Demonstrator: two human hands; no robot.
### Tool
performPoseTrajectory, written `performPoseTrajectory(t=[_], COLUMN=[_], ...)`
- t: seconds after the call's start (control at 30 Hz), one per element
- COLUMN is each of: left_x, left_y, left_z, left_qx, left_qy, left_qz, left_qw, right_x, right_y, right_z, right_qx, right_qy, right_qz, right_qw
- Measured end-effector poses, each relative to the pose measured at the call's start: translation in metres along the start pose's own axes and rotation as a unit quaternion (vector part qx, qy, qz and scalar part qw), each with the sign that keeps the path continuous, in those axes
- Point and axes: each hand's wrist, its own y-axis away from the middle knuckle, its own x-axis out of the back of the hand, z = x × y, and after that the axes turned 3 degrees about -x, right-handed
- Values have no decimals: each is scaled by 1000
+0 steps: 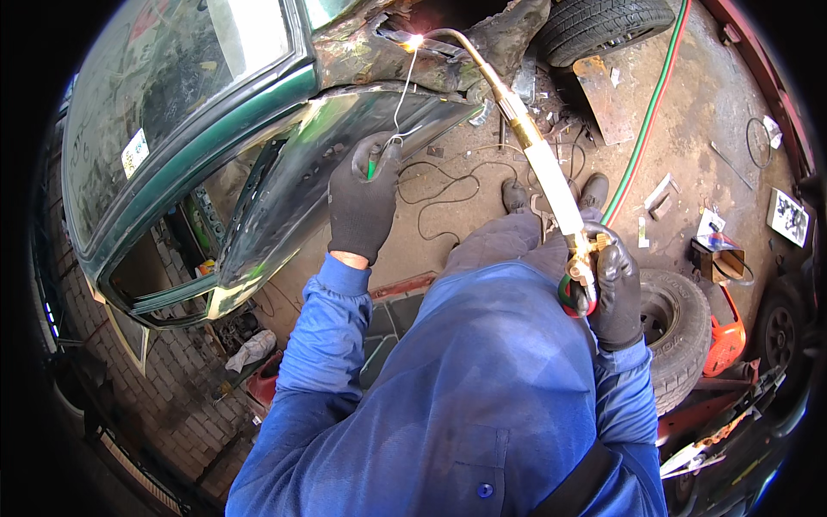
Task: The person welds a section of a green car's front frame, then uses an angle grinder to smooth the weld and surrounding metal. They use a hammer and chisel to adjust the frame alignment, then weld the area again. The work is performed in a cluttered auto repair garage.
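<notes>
A gas welding torch [543,164] with a bent brass tip reaches up and left from my right hand [618,289]. That hand, in a dark glove, is closed round the torch's lower end beside its brass valves. At the tip a bright flame glows against the rusty, worn metal of a green car body [353,53]. My left hand [363,194], also gloved, pinches a thin, bent wire rod [400,112], whose far end meets the flame. A small green piece [373,162] shows between the left fingers; what it is I cannot make out.
Green and red hoses [648,116] run along the floor to my right. A loose tyre [680,336] lies beside my right arm, and another wheel [607,26] is ahead. A rusty plate [605,102] and dark cables [439,202] lie on the floor near my shoes [515,196].
</notes>
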Motion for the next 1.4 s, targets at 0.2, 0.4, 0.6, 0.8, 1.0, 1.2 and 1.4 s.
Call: performPoseTrajectory(t=[0.2, 0.4, 0.6, 0.8, 1.0, 1.2, 1.4], left_x=[1, 1, 0, 2, 0, -1, 0], left_y=[0, -1, 0, -2, -2, -3, -3], left_z=[5, 4, 3, 4, 3, 2, -1], left_qx=[-3, 1, 1, 3, -14, 13, 6], left_qy=[-22, -13, -12, -45, -32, 3, -6], left_qz=[5, 4, 7, 7, 12, 10, 4], left_qw=[1000, 1000, 1000, 999, 999, 1000, 1000], right_x=[0, -1, -2, -2, -2, -3, -2], right_y=[-1, 0, -1, -1, -1, 1, 1], right_z=[-1, -2, -3, -2, -2, -3, -3], right_qx=[-1, -3, 1, 0, -2, -1, -3], right_qy=[0, -5, 2, -7, -10, 7, 7], right_qz=[-6, -3, -3, -5, -7, 5, 2], right_qw=[1000, 1000, 1000, 1000, 1000, 1000, 1000])
